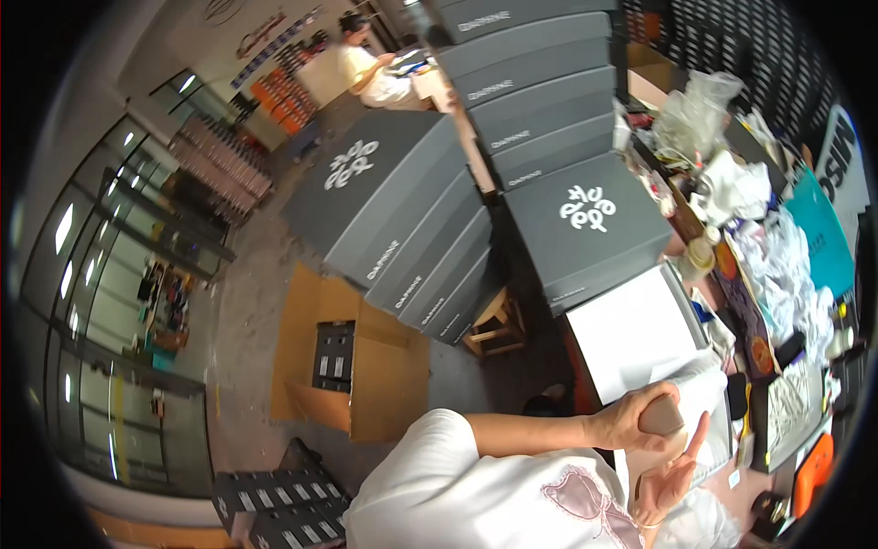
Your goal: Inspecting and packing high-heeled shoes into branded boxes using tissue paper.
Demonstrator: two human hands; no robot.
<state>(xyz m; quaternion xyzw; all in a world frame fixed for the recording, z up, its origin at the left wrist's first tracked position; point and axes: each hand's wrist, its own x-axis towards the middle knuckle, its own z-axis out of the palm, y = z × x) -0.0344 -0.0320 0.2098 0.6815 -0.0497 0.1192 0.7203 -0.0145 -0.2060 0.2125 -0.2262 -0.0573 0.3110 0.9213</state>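
Observation:
My left hand (629,419) is closed around a taupe, block-shaped object (661,416) with rounded corners; it may be the heel of a shoe, but the rest is hidden. White tissue paper (700,380) lies right beyond that object. Just below it is my right hand (666,485), its index finger stretched out and fingers apart, with nothing visible in it. An open box with a white inside (626,334) sits on the bench ahead of both hands.
Large dark grey boxes (585,229) are stacked past the open one, with another tall stack (402,220) to the left. An open carton (389,384) stands on the floor. Plastic bags (786,265) and clutter crowd the right. A person (370,69) sits far off.

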